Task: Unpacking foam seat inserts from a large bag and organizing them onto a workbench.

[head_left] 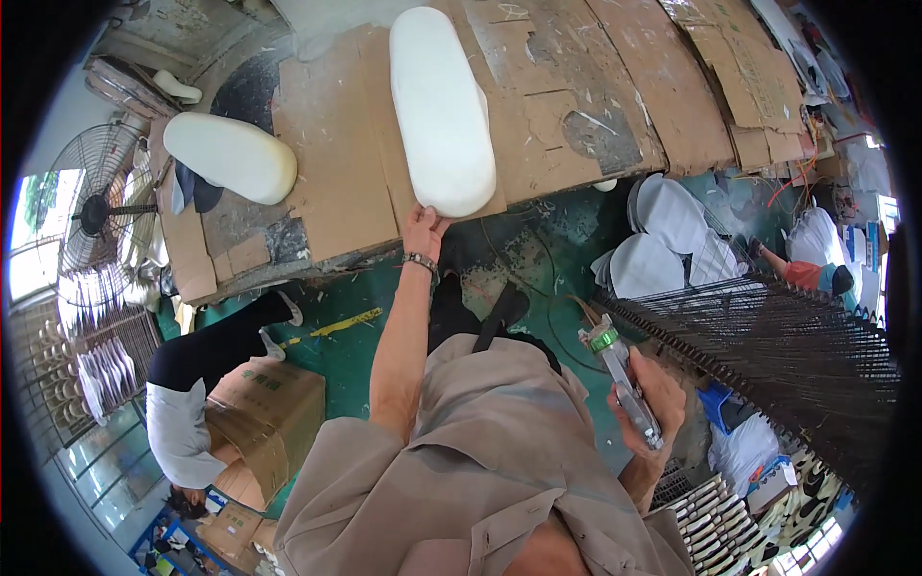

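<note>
We had quite a crowded spot: fan [91, 213] past the table's [338, 168] left end, second form [230, 158] near that end, well apart from ours. A co-worker [181, 432] bent over a box [279, 413] off the near edge, and a dark rack [768, 346] took up the floor to our right. Our white form [439, 106] lay lengthwise toward the near edge. Our left arm stretched out, left hand [423, 233] touching the form's near end; couldn't tell if it pinched. Our right hand [658, 398], elbow bent, gripped a green-ringed tool [624, 374].
</note>
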Tool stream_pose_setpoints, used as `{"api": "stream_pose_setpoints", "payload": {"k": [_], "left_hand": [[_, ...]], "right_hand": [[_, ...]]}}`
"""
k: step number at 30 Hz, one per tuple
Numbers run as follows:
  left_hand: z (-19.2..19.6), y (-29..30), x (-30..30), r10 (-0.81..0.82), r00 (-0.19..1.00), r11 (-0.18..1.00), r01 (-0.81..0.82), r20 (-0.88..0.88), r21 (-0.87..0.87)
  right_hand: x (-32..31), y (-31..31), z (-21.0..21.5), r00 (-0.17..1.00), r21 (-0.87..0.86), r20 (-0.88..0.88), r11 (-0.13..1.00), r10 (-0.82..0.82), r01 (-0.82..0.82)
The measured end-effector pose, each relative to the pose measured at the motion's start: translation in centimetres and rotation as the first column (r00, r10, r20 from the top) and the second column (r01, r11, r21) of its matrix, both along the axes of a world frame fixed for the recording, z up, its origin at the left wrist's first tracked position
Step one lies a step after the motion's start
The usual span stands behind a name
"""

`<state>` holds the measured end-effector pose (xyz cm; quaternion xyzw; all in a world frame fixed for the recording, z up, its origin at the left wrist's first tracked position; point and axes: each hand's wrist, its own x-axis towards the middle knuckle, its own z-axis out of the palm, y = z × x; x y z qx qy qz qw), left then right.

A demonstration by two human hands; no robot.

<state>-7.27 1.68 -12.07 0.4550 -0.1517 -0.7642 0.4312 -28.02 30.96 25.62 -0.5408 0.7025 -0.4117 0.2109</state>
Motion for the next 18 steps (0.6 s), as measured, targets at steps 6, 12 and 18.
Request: {"api": "stream_pose_setpoints", "payload": {"k": [6, 12, 18], "left_hand": [[0.7, 0.1, -0.3, -0.035, 0.999, 0.998, 0.034, -0.02, -0.053], [-0.2, 0.0, 0.1, 0.003, 1.0, 1.0, -0.003, -0.007, -0.03], [0.0, 0.2, -0.2, 0.01, 1.0, 0.999, -0.01, 0.017, -0.036]], "right_hand": [[-1.3, 2.9, -0.4, 0.997, 0.09, 0.045, 0.994, 0.055, -0.059], [-2.0, 4.0, -0.3, 0.998, 0.069, 0.039, 0.996, 0.046, -0.048], [-2.4, 6.2, -0.9, 0.99, 0.106, 0.112, 0.99, 0.082, -0.094]]}}
